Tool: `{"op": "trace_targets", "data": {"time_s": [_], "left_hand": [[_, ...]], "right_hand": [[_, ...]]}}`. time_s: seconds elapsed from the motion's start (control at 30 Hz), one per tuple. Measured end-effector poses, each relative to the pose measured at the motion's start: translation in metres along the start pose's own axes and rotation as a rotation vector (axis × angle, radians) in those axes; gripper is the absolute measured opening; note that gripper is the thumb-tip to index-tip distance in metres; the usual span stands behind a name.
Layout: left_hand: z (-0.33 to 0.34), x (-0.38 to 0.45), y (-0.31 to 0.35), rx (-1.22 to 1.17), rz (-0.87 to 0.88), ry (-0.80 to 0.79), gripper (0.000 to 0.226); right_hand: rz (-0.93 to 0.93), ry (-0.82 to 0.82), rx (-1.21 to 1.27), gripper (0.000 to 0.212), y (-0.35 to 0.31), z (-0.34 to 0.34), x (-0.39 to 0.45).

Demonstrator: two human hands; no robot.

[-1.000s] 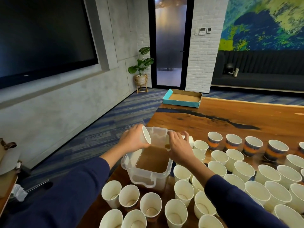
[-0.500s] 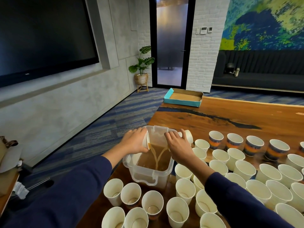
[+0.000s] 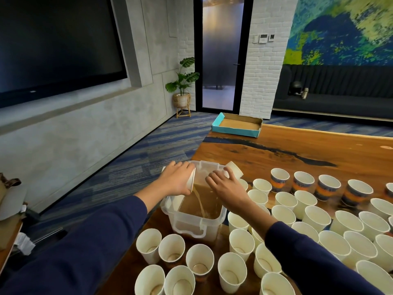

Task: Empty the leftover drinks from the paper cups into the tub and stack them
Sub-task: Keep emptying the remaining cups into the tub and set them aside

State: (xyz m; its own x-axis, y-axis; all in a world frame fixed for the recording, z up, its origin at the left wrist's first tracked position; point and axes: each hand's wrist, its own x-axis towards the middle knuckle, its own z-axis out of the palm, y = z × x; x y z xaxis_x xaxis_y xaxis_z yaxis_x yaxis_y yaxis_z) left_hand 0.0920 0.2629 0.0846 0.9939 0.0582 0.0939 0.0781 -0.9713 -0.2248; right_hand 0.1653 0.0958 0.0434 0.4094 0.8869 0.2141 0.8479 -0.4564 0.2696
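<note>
Brown liquid streams from two tipped paper cups into the clear tub (image 3: 192,220) on the counter (image 3: 297,154); left hand (image 3: 177,180) grips one cup (image 3: 190,181) at the tub's left rim; right hand (image 3: 225,188) grips another cup (image 3: 235,169) at its right; upright cups (image 3: 200,259) crowd around.
</note>
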Motion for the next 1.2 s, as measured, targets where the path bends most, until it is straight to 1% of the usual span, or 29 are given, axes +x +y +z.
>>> {"op": "trace_targets", "data": {"time_s": [0.03,0.13,0.23,0.3,0.43,0.47,0.53,0.57,0.6,0.67,0.7,0.73,0.77,0.83,0.87,0.97,1.0,1.07,1.1,1.2], "left_hand": [[0.001,0.0,-0.001,0.027,0.016,-0.001,0.074],[0.002,-0.002,-0.003,0.175,0.093,0.008,0.069],[0.002,-0.005,-0.003,0.365,0.213,0.012,0.061],[0.003,-0.007,-0.003,0.457,0.287,-0.003,0.058],[0.007,-0.007,-0.007,0.531,0.321,0.007,0.056],[0.008,-0.007,-0.008,0.542,0.34,0.016,0.055],[0.011,-0.006,-0.009,0.58,0.422,0.016,0.052],[0.012,-0.005,-0.011,0.583,0.446,0.025,0.053],[0.012,-0.003,-0.013,0.566,0.438,0.046,0.056],[0.009,0.0,-0.018,0.553,0.389,0.084,0.062],[0.01,0.001,-0.02,0.551,0.39,0.081,0.063],[0.012,0.002,-0.02,0.545,0.408,0.07,0.063],[0.015,0.003,-0.021,0.529,0.421,0.073,0.063],[0.017,0.006,-0.022,0.468,0.394,0.094,0.064],[0.019,0.007,-0.022,0.446,0.381,0.094,0.064],[0.025,0.012,-0.023,0.384,0.393,0.079,0.059],[0.025,0.014,-0.023,0.327,0.368,0.077,0.061],[0.024,0.02,-0.021,0.162,0.27,0.074,0.068],[0.022,0.022,-0.02,0.082,0.222,0.074,0.072],[0.013,0.024,-0.008,-0.165,0.117,0.09,0.082]], "right_hand": [[-0.022,-0.028,-0.006,0.066,-0.001,-0.001,0.0],[-0.079,-0.038,-0.035,0.061,-0.004,-0.003,-0.002],[-0.139,-0.099,-0.146,0.06,-0.006,-0.007,-0.005],[-0.173,-0.12,-0.158,0.059,-0.008,-0.009,-0.006],[-0.075,-0.075,-0.102,0.059,-0.005,-0.01,-0.005],[-0.076,-0.083,-0.093,0.06,-0.005,-0.011,-0.004],[-0.136,-0.132,-0.111,0.062,-0.009,-0.011,-0.004],[-0.148,-0.122,-0.109,0.064,-0.01,-0.008,-0.004],[-0.138,-0.082,-0.113,0.067,-0.01,-0.005,-0.004],[-0.052,-0.069,-0.102,0.07,-0.009,-0.008,-0.002],[-0.059,-0.073,-0.102,0.069,-0.011,-0.009,-0.002],[-0.076,-0.092,-0.117,0.067,-0.013,-0.009,-0.003],[-0.083,-0.073,-0.131,0.067,-0.014,-0.01,-0.005],[-0.014,-0.031,-0.121,0.07,-0.012,-0.012,-0.006],[0.016,-0.037,-0.103,0.071,-0.011,-0.011,-0.007],[0.036,-0.002,-0.084,0.071,-0.013,-0.001,-0.01],[0.065,0.004,-0.061,0.069,-0.014,0.0,-0.011],[0.186,0.045,0.051,0.065,-0.015,-0.006,-0.014],[0.25,0.058,0.128,0.065,-0.015,-0.009,-0.015],[0.423,0.008,0.204,0.073,-0.006,-0.015,-0.024]]}}
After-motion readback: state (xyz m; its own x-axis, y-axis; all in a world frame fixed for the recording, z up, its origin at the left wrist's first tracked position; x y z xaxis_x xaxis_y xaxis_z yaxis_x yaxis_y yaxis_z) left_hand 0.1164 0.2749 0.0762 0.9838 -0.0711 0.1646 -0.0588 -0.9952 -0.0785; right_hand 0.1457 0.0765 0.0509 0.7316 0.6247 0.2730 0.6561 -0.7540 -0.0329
